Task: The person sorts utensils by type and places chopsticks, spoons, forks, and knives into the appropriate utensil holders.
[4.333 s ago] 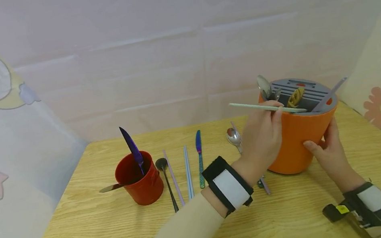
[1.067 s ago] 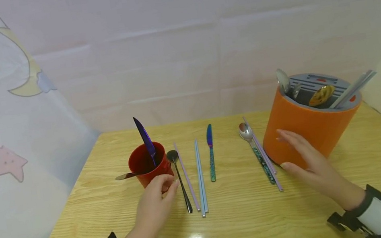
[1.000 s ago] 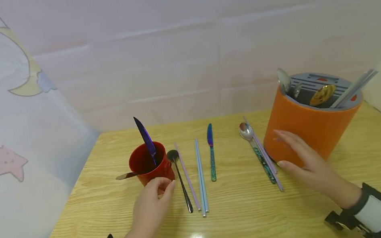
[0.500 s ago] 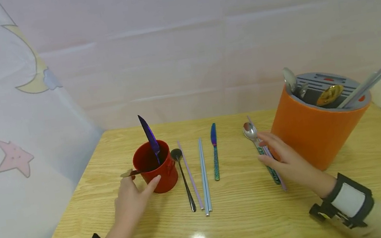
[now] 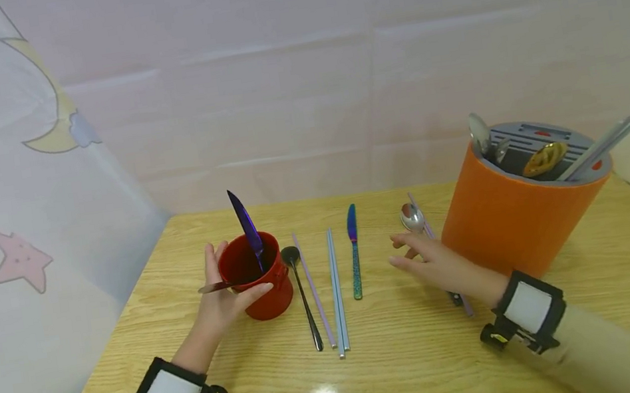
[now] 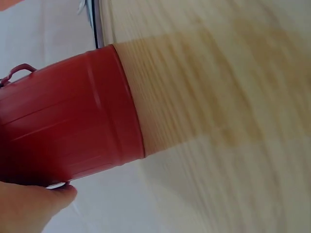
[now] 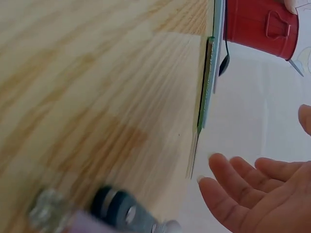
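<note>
My left hand [image 5: 216, 311] grips the small red bucket [image 5: 272, 302], thumb across its front and fingers along its left side. A purple-blue knife [image 5: 245, 223] stands blade up in the bucket, and a flat metal utensil end [image 5: 215, 287] juts over the left rim. In the left wrist view the bucket [image 6: 73, 116] stands on the table. My right hand [image 5: 440, 266] hovers with loosely bent fingers and holds nothing. It partly covers a silver spoon [image 5: 412, 217] with a patterned handle and purple chopsticks [image 5: 428, 230]. Left of that hand lies a rainbow-coloured knife [image 5: 355, 261].
At right stands an orange utensil holder [image 5: 524, 221] with a grey slotted top, bearing a gold-coloured utensil [image 5: 545, 159], spoons and pale chopsticks [image 5: 601, 148]. Between bucket and knife lie a black spoon [image 5: 305, 298], a purple chopstick [image 5: 315, 290] and blue chopsticks [image 5: 337, 294].
My hands have left the orange holder, where the left was placing a pale chopstick. The left has moved onto the bucket; the right has swung left past the spoon.
</note>
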### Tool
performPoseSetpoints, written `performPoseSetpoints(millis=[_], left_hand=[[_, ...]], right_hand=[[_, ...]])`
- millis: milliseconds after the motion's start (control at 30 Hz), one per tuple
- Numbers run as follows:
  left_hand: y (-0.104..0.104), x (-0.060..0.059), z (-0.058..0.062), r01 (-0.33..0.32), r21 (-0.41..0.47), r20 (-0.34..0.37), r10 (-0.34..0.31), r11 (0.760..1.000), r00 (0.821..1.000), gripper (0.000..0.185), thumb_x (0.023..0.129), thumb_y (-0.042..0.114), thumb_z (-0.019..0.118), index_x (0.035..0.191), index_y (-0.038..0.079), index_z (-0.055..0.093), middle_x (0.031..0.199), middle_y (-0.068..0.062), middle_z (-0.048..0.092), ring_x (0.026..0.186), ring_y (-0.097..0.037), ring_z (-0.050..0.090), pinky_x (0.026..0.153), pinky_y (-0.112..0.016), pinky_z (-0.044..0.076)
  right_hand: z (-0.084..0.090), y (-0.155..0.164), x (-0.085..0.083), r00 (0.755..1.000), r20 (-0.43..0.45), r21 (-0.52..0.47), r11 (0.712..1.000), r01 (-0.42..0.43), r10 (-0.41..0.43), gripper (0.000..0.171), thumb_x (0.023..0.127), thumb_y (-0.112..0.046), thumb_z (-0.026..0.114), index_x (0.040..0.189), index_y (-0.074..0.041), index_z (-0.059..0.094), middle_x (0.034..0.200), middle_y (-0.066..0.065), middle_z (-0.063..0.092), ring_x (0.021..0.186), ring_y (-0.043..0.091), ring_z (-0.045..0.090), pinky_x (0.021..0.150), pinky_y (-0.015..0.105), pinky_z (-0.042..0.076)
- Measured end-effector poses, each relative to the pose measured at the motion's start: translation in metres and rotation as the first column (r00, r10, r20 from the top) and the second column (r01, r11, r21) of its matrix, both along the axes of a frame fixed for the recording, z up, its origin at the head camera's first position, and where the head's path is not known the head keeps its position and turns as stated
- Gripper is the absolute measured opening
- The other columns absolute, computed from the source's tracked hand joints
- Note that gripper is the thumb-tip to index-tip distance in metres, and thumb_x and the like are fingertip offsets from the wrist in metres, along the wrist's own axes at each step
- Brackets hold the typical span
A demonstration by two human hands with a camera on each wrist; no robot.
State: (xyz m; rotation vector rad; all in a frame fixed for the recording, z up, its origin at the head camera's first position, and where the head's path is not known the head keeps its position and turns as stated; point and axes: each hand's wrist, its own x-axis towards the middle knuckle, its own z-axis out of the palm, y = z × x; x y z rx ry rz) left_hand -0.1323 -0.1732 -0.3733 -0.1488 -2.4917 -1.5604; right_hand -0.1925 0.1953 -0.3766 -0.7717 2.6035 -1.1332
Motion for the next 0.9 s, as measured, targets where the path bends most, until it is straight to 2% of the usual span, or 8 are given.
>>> performPoseSetpoints(millis=[167, 367, 400, 500, 567, 633, 767, 900], left_hand=[[0.000, -0.004, -0.001, 0.006, -0.026, -0.014, -0.006, 1.000, 1.000, 0.115, 0.079, 0.004, 0.080, 0.149, -0.008, -0.011, 0.149, -0.031, 0.027, 0.135, -0.044, 0.032, 0.106, -0.057, 0.031], [-0.003, -0.003, 0.000, -0.016, -0.067, 0.031, 0.018, 0.998, 0.999, 0.106, 0.080, 0.007, 0.080, 0.150, -0.010, 0.001, 0.149, -0.030, 0.028, 0.135, -0.044, 0.032, 0.106, -0.056, 0.032], [-0.003, -0.003, 0.001, -0.014, -0.064, 0.036, 0.017, 0.998, 0.999, 0.105, 0.080, 0.007, 0.080, 0.150, -0.010, 0.002, 0.148, -0.030, 0.029, 0.135, -0.044, 0.032, 0.106, -0.056, 0.032], [-0.003, -0.002, 0.001, -0.009, -0.053, 0.034, 0.011, 0.999, 0.999, 0.102, 0.080, 0.006, 0.080, 0.149, -0.011, 0.006, 0.146, -0.030, 0.032, 0.132, -0.044, 0.035, 0.105, -0.056, 0.034], [-0.002, -0.002, 0.002, -0.002, -0.050, 0.027, 0.003, 0.999, 1.000, 0.100, 0.080, 0.005, 0.080, 0.148, -0.011, 0.009, 0.144, -0.030, 0.034, 0.131, -0.044, 0.037, 0.104, -0.056, 0.036], [-0.001, -0.002, 0.001, 0.005, -0.048, 0.020, -0.004, 0.999, 1.000, 0.097, 0.079, 0.005, 0.080, 0.147, -0.010, 0.011, 0.143, -0.029, 0.036, 0.130, -0.043, 0.038, 0.102, -0.056, 0.038], [0.000, -0.001, 0.001, 0.017, -0.054, 0.001, -0.017, 0.998, 1.000, 0.094, 0.079, 0.004, 0.080, 0.146, -0.010, 0.015, 0.141, -0.028, 0.039, 0.128, -0.042, 0.040, 0.101, -0.055, 0.040], [0.001, -0.001, 0.001, 0.038, -0.022, -0.026, -0.038, 0.999, 0.999, 0.092, 0.078, 0.001, 0.080, 0.145, -0.009, 0.017, 0.140, -0.027, 0.040, 0.126, -0.041, 0.042, 0.100, -0.055, 0.041]], right_hand=[[-0.006, -0.021, -0.011, 0.994, 0.103, 0.056, 0.998, -0.036, 0.030, 0.055, 0.102, -0.030, 0.053, 0.140, 0.008, 0.042, 0.121, 0.021, 0.057, 0.097, 0.026, 0.058, 0.073, 0.035, 0.050], [-0.007, -0.053, -0.026, 0.990, 0.135, 0.198, 0.980, 0.006, -0.034, 0.052, 0.100, -0.034, 0.055, 0.129, 0.008, 0.053, 0.106, 0.015, 0.063, 0.089, 0.023, 0.059, 0.078, 0.038, 0.050], [-0.008, -0.058, -0.030, 0.989, 0.139, 0.224, 0.974, 0.015, -0.047, 0.049, 0.099, -0.036, 0.056, 0.123, 0.007, 0.056, 0.100, 0.012, 0.063, 0.084, 0.020, 0.058, 0.075, 0.036, 0.050], [-0.011, -0.070, -0.041, 0.981, 0.175, 0.273, 0.961, 0.037, -0.087, 0.039, 0.097, -0.037, 0.060, 0.084, 0.001, 0.062, 0.070, 0.001, 0.054, 0.059, 0.013, 0.046, 0.054, 0.026, 0.040], [-0.014, -0.077, -0.046, 0.982, 0.159, 0.306, 0.951, 0.048, -0.101, 0.045, 0.095, -0.035, 0.062, 0.062, -0.007, 0.051, 0.055, -0.003, 0.041, 0.049, 0.010, 0.035, 0.047, 0.023, 0.029], [-0.017, -0.082, -0.050, 0.984, 0.134, 0.343, 0.937, 0.064, -0.117, 0.053, 0.095, -0.033, 0.063, 0.052, -0.013, 0.038, 0.047, -0.006, 0.031, 0.043, 0.008, 0.027, 0.043, 0.022, 0.023], [-0.021, -0.089, -0.055, 0.987, 0.084, 0.422, 0.902, 0.091, -0.139, 0.051, 0.095, -0.027, 0.061, 0.052, -0.015, 0.037, 0.048, -0.006, 0.030, 0.044, 0.007, 0.028, 0.044, 0.021, 0.024], [-0.020, -0.093, -0.055, 0.979, 0.110, 0.393, 0.912, 0.116, -0.171, 0.043, 0.091, -0.017, 0.058, 0.053, -0.013, 0.039, 0.050, -0.004, 0.032, 0.045, 0.010, 0.029, 0.046, 0.023, 0.025]])
